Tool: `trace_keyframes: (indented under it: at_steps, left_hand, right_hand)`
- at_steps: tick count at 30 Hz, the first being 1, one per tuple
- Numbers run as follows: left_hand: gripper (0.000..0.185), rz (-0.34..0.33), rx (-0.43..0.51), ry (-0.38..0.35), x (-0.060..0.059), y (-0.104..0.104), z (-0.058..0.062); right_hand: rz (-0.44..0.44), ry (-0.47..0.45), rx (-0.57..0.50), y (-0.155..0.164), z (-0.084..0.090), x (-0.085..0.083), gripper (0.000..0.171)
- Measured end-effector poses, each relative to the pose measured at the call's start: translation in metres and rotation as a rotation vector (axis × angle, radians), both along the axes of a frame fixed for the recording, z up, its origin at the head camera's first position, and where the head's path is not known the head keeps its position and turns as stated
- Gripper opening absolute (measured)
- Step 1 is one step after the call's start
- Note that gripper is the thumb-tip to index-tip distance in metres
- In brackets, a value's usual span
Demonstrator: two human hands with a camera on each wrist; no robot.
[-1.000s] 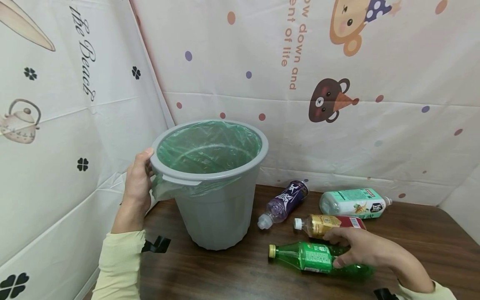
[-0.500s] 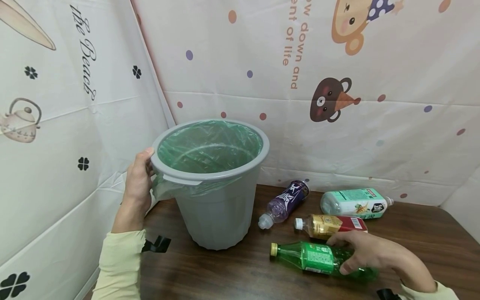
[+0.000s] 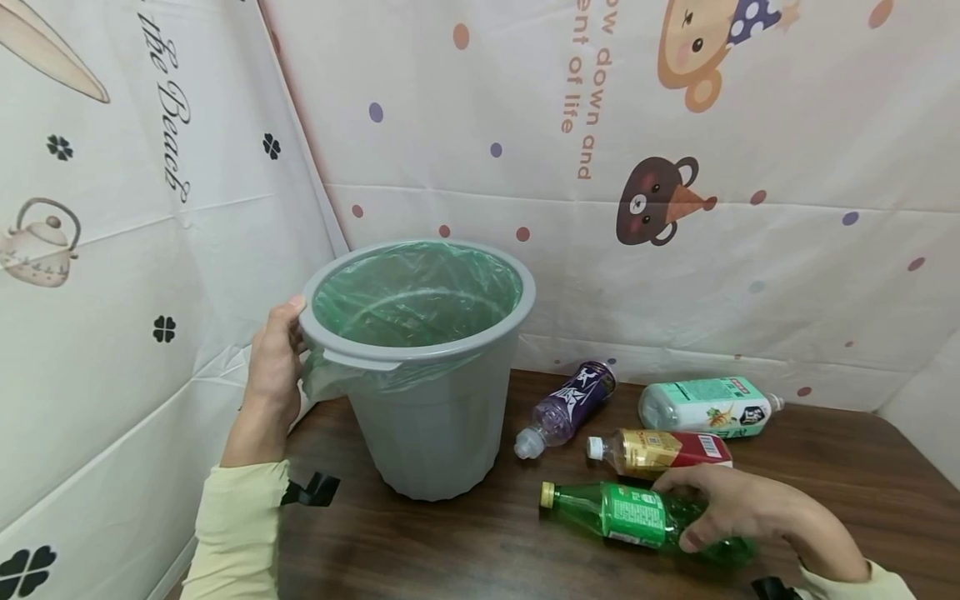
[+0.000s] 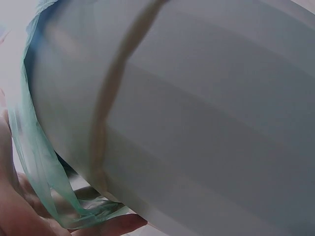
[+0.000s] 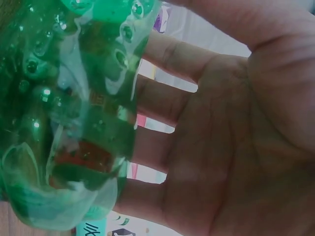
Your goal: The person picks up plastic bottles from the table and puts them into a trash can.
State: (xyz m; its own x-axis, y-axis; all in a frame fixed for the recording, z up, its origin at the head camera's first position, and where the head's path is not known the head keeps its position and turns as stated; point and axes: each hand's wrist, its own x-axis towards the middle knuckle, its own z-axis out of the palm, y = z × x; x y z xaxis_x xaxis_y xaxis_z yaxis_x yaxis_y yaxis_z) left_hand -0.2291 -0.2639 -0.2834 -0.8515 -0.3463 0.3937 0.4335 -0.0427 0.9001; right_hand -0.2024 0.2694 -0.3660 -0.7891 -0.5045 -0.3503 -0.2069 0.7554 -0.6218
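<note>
A grey trash bin (image 3: 442, 433) stands on the table, lined with a green plastic bag (image 3: 420, 312) that is folded over the rim. My left hand (image 3: 273, 367) grips the bin's rim at its left side, thumb on top; the fingers beneath are partly hidden. In the left wrist view, the bag's loose edge (image 4: 42, 167) hangs by those fingers. A green plastic bottle (image 3: 633, 515) with a yellow cap lies on its side at front right. My right hand (image 3: 738, 508) holds it near its base, with the thumb on the near side and the fingers across the far side.
Behind the green bottle lie a bottle with a gold and red label (image 3: 667, 450), a purple-labelled bottle (image 3: 566, 408) and a white and turquoise bottle (image 3: 708, 407). Patterned cloth (image 3: 450, 150) walls off the back and left of the wooden table (image 3: 390, 550).
My right hand has shifted slightly to the right, and the green bottle has moved a little with it. The left hand and the bin have stayed in place.
</note>
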Motion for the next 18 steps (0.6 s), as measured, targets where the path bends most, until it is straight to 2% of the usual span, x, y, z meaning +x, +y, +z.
trace_keyframes:
  at_steps: [10, 18]
  left_hand:
    - [0.032, -0.006, -0.001, 0.001, 0.0007, -0.0012, -0.0002]
    - [0.032, 0.001, 0.005, -0.001, 0.0002, 0.0001, 0.0005]
  right_hand:
    - [-0.015, -0.005, -0.022, -0.0006, 0.0012, -0.0008, 0.055]
    - [0.005, 0.014, -0.054, 0.0003, 0.0025, 0.0009, 0.052]
